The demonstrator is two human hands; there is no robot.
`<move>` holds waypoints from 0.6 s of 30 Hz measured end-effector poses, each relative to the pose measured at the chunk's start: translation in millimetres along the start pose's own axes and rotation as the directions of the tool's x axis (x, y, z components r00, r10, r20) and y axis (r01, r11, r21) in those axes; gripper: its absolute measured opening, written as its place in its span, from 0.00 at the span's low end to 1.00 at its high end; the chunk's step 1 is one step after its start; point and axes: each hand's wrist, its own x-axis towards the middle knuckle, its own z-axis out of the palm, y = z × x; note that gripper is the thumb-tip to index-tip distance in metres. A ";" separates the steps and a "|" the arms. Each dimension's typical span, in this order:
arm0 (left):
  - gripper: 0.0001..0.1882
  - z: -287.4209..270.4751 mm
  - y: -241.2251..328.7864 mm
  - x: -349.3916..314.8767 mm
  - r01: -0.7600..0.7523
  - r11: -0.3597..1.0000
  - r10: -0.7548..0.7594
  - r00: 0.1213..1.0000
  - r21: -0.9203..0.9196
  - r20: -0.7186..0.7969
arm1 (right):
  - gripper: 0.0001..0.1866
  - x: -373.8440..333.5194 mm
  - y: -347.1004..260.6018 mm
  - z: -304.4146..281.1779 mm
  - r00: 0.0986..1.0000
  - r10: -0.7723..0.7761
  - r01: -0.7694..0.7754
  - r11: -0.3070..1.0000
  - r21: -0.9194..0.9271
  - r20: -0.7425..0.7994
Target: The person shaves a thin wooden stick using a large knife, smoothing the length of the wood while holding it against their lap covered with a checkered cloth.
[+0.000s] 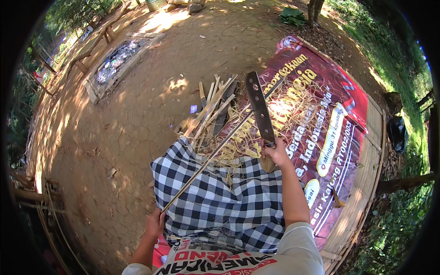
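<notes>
Shirt (pixel 229 260): pale, soft fabric with bold red and black lettering across the chest.
Cloth (pixel 220 201): black-and-white checks, draped over the lap in loose folds and ridges, a few shavings (pixel 293 112) caught along its upper edge.
Left grip (pixel 155 223): closed around the near end of a strip (pixel 206 162), at the cloth's lower left.
Strip: long, slim, straight and woody, slanting from the left grip across the cloth and over the shavings, passing behind the knife (pixel 260 110); whether the two touch, I cannot tell.
Right grip (pixel 277 153): clenched on the knife's handle (pixel 267 165), near the cloth's upper edge.
Knife: broad, flat, dark blade pierced by round holes, pointing away from the body; smooth, rounded wooden handle end below the fist.
Shavings: thin, pale, curly fibres in a loose tangle on the banner (pixel 327 188).
Sticks (pixel 211 107): split, straight-edged wood, piled roughly lengthwise just beyond the cloth.
Banner: dark red printed sheet, slightly rumpled, spread over the tabletop (pixel 355 206).
Tabletop: pale bamboo slats, bare along the right edge.
Ground (pixel 114 160): dry brown earth, finely cracked.
Fire pit (pixel 117 62): long rectangle of grey ash, raised rim.
</notes>
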 end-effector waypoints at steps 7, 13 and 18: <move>0.11 -0.1 -5.1 4.0 0.062 0.993 -0.057 0.997 -0.102 0.044 | 0.04 12.5 10.2 -5.4 0.984 0.152 -0.154 0.988 -0.019 -0.088; 0.13 -6.5 -5.8 4.5 0.090 0.985 -0.075 0.992 -0.150 0.106 | 0.05 14.4 8.6 -4.3 0.974 0.223 -0.223 0.975 0.008 -0.039; 0.19 -8.1 -25.8 7.1 0.230 0.939 -0.162 0.951 -0.254 0.262 | 0.08 12.8 7.9 -4.7 0.966 0.259 -0.258 0.965 0.040 -0.004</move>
